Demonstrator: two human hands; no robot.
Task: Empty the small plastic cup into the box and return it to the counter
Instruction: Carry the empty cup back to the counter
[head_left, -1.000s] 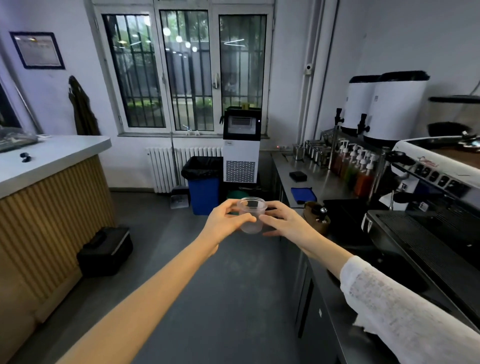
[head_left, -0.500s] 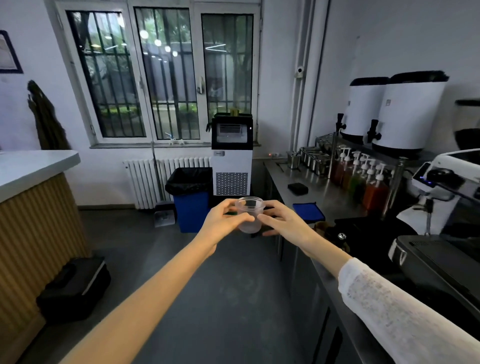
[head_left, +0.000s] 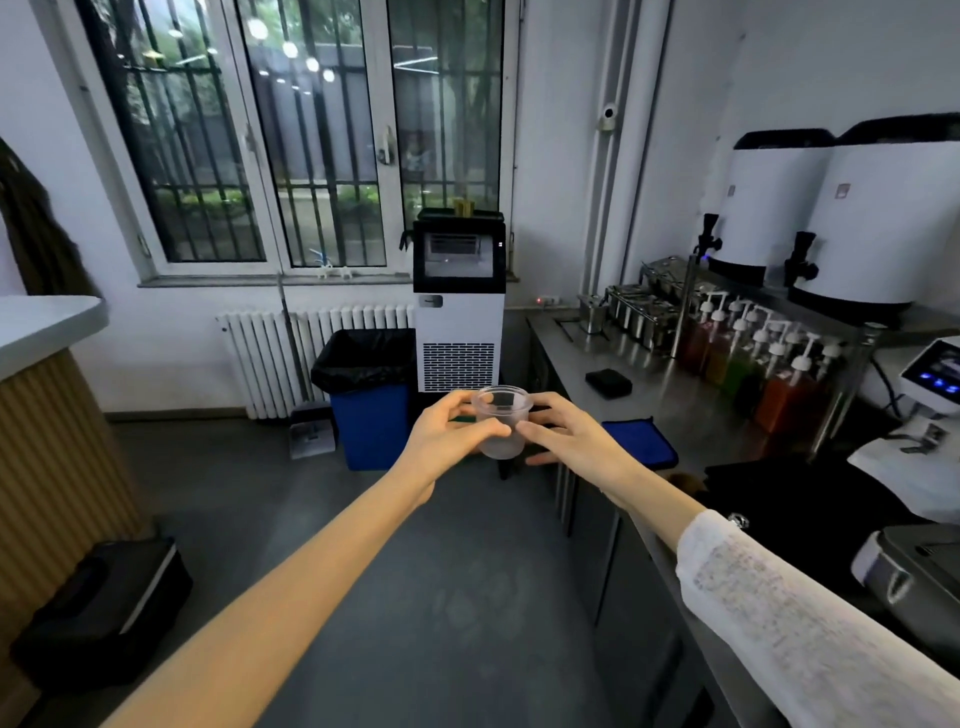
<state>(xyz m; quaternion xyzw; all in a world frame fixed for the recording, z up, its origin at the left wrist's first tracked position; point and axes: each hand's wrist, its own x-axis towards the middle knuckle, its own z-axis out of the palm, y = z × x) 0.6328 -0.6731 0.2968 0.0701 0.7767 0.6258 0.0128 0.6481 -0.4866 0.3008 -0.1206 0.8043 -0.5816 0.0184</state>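
Cup (head_left: 502, 427): clear plastic, upright, clasped between left hand (head_left: 451, 437) and right hand (head_left: 574, 437), likely to keep contents level; contents unclear.

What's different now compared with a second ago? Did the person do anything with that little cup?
Mostly the person moved: they walked forward toward the blue bin and the white machine, which look nearer, and the wooden counter on the left has slid mostly out of view. The cup is unchanged, upright between the left hand and right hand, nothing poured.
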